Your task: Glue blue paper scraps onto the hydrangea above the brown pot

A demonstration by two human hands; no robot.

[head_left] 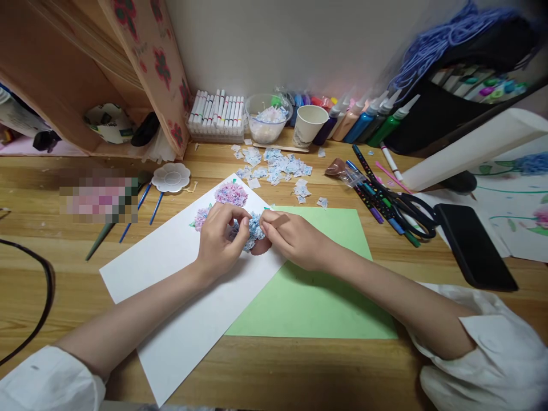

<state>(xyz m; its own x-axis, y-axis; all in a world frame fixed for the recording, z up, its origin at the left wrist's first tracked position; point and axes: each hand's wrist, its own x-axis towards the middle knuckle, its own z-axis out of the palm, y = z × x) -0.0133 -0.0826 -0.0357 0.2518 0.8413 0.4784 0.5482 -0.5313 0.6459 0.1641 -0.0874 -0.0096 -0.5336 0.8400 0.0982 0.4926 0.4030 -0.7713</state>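
White paper point(171, 297) lies tilted on the desk, partly over a green sheet point(317, 297). Pink-purple flower clusters point(231, 194) and a blue cluster point(256, 227) of small crumpled pieces sit near its upper end. Over the blue cluster, my left hand point(222, 237) has its thumb and index finger pinched close together; what is between them is too small to name. My right hand point(291, 235) is closed beside it, fingertips pressed together at the cluster's right side, its hold also unclear. A brown round patch shows below the blue cluster, between the hands.
Loose pale-blue paper bits point(278, 164) lie behind the paper. Farther back stand markers point(218, 114), a plastic bowl point(268, 123), a paper cup point(309, 127) and paint bottles point(359, 123). Pens, scissors point(417, 214) and a phone point(475, 245) are at right; a white palette point(171, 177) is left.
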